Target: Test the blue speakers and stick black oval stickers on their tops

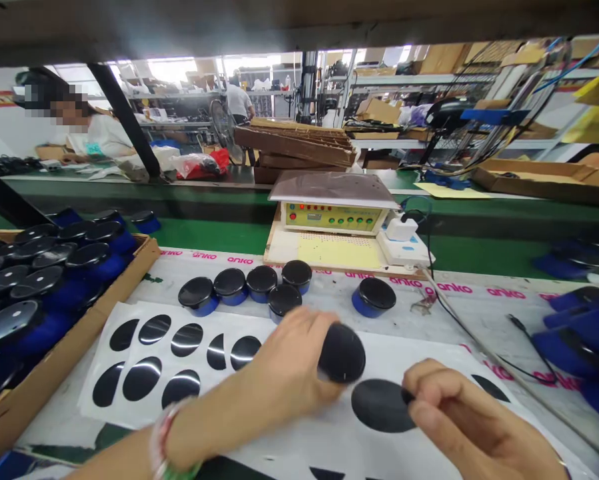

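Note:
My left hand point(299, 363) is wrapped round a round cup-like part, its black face point(346, 353) turned toward me. Thumb and forefinger of my right hand point(449, 407) pinch the right edge of a black oval sticker point(382, 405) above a white sheet. More black stickers point(154, 329) lie on white backing sheets point(129, 313) at the left. Behind my left hand stand several blue parts with black tops point(230, 287), and one more point(374, 297) sits apart to the right.
A cardboard box point(144, 257) full of blue-black parts is at the left. A control box point(329, 217) and white power strip point(406, 250) stand behind, with a cable point(479, 347) running right. More blue parts point(574, 333) lie far right. A person point(99, 137) sits at the back left.

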Action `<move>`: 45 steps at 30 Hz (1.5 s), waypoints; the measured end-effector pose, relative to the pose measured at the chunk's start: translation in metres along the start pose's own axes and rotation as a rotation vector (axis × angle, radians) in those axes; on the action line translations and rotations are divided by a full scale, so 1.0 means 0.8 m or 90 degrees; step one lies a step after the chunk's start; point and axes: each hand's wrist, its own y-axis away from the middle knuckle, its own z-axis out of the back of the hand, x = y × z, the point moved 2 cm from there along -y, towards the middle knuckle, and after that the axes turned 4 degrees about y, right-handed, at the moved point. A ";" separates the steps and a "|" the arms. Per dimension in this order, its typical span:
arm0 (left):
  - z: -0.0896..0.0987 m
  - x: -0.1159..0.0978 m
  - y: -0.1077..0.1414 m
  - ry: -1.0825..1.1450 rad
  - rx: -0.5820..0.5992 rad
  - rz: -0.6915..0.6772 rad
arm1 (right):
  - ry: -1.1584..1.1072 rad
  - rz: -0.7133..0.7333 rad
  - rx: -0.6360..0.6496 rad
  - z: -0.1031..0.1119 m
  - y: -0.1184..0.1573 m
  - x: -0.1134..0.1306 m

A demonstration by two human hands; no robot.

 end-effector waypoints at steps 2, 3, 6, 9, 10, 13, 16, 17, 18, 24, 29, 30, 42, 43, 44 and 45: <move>-0.009 -0.009 0.041 0.116 -0.009 0.094 | -0.050 -0.063 0.015 -0.010 -0.001 -0.016; -0.016 -0.009 0.057 0.161 -0.021 0.143 | -0.079 -0.096 0.028 -0.020 -0.002 -0.022; -0.038 0.000 0.081 0.269 -0.060 0.263 | -0.163 -0.177 0.059 -0.054 -0.003 -0.036; -0.049 0.009 0.083 0.318 -0.073 0.302 | -0.202 -0.216 0.058 -0.075 -0.001 -0.042; -0.050 0.011 0.082 0.323 -0.076 0.301 | -0.205 -0.221 0.055 -0.077 0.000 -0.043; -0.048 0.010 0.081 0.330 -0.074 0.295 | -0.197 -0.220 0.050 -0.079 0.003 -0.045; -0.046 0.009 0.082 0.324 -0.075 0.289 | -0.163 -0.212 0.041 -0.078 0.003 -0.045; -0.046 0.009 0.083 0.321 -0.075 0.286 | -0.151 -0.209 0.036 -0.078 0.003 -0.045; -0.046 0.009 0.084 0.319 -0.076 0.284 | -0.140 -0.205 0.030 -0.078 0.002 -0.045; -0.049 0.012 0.084 0.308 -0.084 0.269 | -0.073 -0.172 0.010 -0.079 -0.001 -0.038; -0.049 0.012 0.084 0.306 -0.086 0.265 | -0.033 -0.143 -0.014 -0.081 -0.001 -0.032; -0.049 0.012 0.083 0.305 -0.086 0.267 | -0.028 -0.135 -0.020 -0.081 -0.001 -0.032; -0.051 0.013 0.084 0.282 -0.068 0.274 | 0.011 -0.090 -0.052 -0.087 0.001 -0.033; -0.050 0.013 0.084 0.279 -0.067 0.274 | 0.017 -0.087 -0.057 -0.087 0.002 -0.033; -0.049 0.013 0.084 0.276 -0.064 0.276 | 0.023 -0.082 -0.061 -0.087 0.003 -0.033; -0.049 0.014 0.083 0.275 -0.061 0.279 | 0.028 -0.077 -0.065 -0.088 0.004 -0.034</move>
